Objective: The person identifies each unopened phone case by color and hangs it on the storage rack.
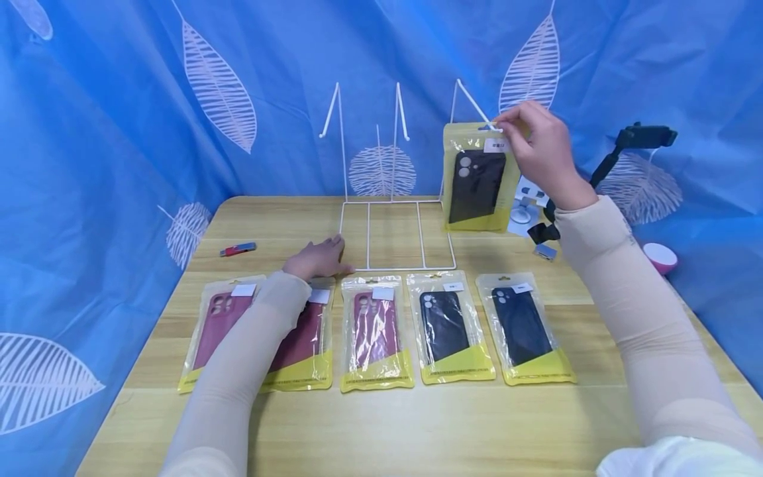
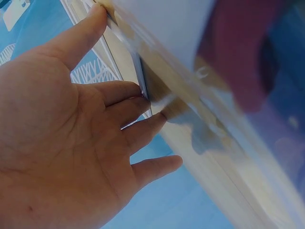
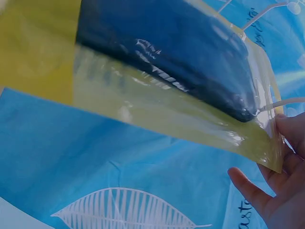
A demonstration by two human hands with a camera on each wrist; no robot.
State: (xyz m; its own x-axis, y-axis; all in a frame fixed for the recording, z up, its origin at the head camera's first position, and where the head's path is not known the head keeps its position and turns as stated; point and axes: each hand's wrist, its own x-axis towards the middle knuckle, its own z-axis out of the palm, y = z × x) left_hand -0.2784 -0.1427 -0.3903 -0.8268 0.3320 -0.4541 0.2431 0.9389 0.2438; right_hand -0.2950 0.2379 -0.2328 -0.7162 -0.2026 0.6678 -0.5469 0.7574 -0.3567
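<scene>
right hand (image 1: 539, 149) pinches top of yellow-edged clear packet with black phone case (image 1: 477, 179) | packet hangs long axis down at white wire rack's (image 1: 396, 199) right hook, upper right of frame | left hand (image 1: 318, 258) spread flat on wooden table (image 1: 381, 424) (by rack base)

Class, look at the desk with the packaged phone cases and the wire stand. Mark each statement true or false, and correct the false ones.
1. The right hand pinches the top of a black phone case in a yellow-and-clear pouch at the white wire display rack's right hook. True.
2. The left hand holds a red case in the air. False: it rests on the wooden table at the rack's base.
3. Five packaged cases lie in a row on the table. True.
4. All cases in the row are black. False: three are dark red, two dark.
5. The rack's other hooks carry pouches. False: they are bare.
</scene>
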